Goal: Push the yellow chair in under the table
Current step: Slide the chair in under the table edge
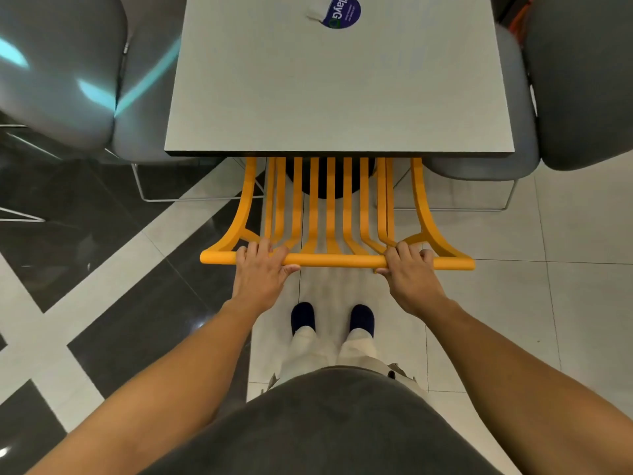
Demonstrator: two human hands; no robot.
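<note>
The yellow slatted metal chair [330, 214] was gripped at its top rail by both hands' grips, left [262, 269] and right [411, 272], fingers curled around it, its seat already hidden beneath the grey square counter [339, 90], so little pushing was judged left.

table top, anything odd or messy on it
Only a round blue sticker at the far edge of the table, with a scrap of pale tape or paper curling beside it. No spill or damage shows.
</note>
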